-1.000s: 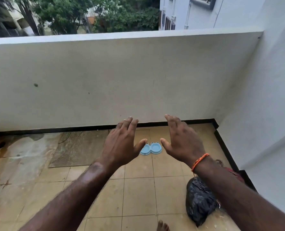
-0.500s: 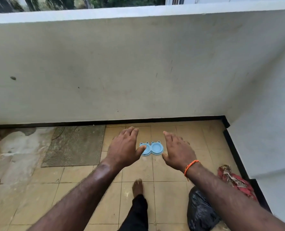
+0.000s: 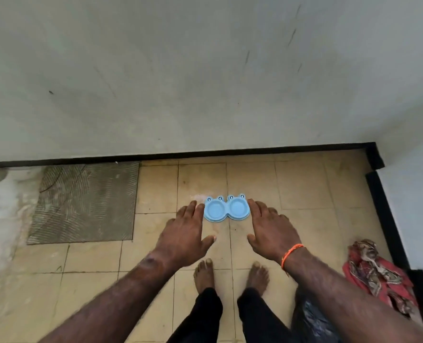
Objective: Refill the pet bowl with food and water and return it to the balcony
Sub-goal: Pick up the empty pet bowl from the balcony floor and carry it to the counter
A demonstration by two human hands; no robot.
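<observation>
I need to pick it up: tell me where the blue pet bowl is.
In the head view the blue pet bowl sits on the tiled floor near the wall, between the left hand and right hand.

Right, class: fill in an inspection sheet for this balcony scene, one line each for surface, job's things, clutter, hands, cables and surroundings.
Surface: tiled floor, stained at left; ribbed mat.
Job's things: blue double pet bowl on the floor, both cups look empty.
Clutter: red patterned cloth; black bag.
Hands: left hand and right hand open, flanking the bowl; contact unclear.
Cables: nothing seen.
Surroundings: white parapet wall, bare feet.
</observation>
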